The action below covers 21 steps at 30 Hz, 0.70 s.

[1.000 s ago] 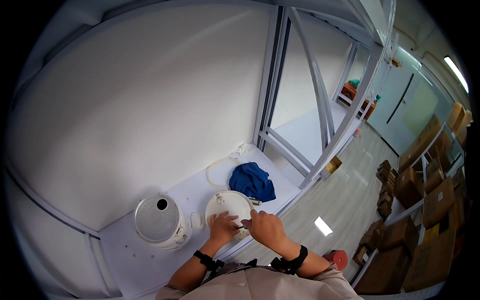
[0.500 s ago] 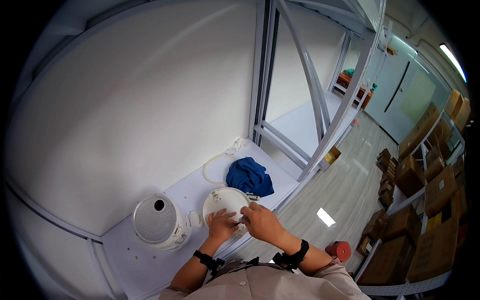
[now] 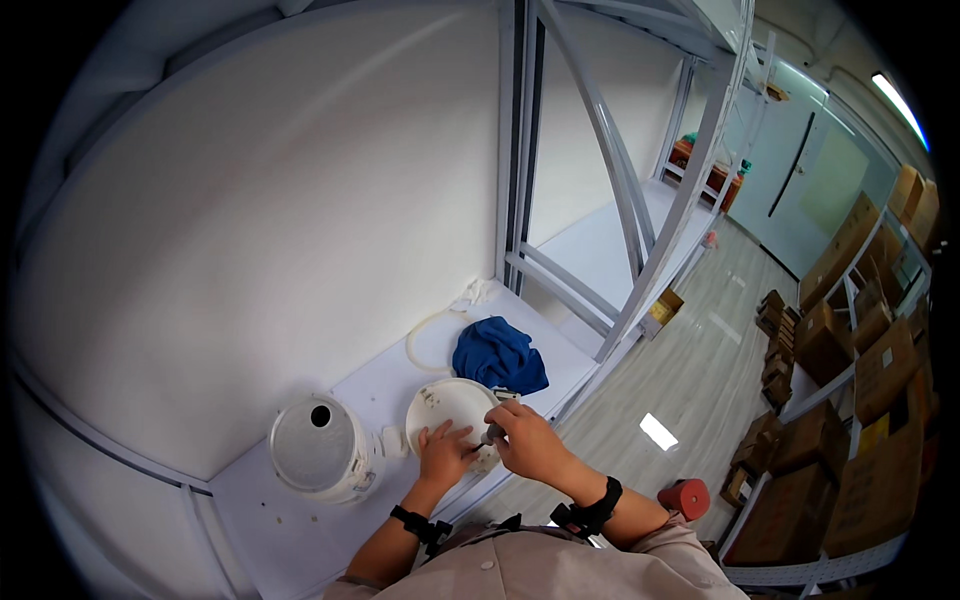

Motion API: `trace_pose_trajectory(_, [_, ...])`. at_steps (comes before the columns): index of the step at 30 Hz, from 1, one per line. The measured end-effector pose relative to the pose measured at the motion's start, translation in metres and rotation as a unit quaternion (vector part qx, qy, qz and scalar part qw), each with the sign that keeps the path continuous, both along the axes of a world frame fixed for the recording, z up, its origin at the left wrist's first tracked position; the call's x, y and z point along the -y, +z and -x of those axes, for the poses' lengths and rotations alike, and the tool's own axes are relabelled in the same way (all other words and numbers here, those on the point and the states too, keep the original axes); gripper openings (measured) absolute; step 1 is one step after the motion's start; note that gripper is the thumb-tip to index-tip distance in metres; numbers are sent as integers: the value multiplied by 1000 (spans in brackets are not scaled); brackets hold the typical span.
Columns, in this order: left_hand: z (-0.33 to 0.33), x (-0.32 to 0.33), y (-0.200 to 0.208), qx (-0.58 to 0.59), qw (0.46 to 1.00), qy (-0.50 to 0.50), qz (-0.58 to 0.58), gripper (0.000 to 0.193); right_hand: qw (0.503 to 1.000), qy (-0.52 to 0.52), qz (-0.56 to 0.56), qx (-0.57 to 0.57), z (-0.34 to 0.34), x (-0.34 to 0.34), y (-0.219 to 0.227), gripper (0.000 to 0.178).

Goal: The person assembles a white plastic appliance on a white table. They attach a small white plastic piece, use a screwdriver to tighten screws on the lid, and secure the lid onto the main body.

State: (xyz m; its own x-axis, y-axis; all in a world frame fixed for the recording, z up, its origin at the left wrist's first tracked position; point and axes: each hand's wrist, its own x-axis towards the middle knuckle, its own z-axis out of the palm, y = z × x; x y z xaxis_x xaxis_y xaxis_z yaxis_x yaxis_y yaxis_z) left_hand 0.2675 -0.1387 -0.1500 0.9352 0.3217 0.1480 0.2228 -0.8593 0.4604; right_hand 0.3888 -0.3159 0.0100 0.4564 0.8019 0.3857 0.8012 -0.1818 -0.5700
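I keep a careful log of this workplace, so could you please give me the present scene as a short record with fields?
Left grip: bare hand, fingers spread on the round white container
Right grip: closed around a small greyish tool, dark tip close to the left fingers
Left of container: white bucket, round dark opening in its top
Behind container: crumpled blue cloth
Surface: pale shelf
Far right: red cylinder; cardboard boxes
Unclear: exact kind of tool, too small to tell
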Motion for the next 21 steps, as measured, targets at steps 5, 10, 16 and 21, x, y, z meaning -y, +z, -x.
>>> trace_pose_trajectory(5, [4,-5,-3,22,1000,-19,-9,18,999,4,-26,-38,6,-1,2,38])
trace_pose_trajectory(10, [6,-5,5,28,999,-40,-12,16,995,-68,49,-48,7,2,5,44])
trace_pose_trajectory(16, [2,-6,-3,62,997,-45,15,13,999,-18,17,-39,6,5,8,44])
trace_pose_trajectory(21, [1,-7,7,51,998,-48,-8,11,999,15,-17,-42,1,11,10,38])
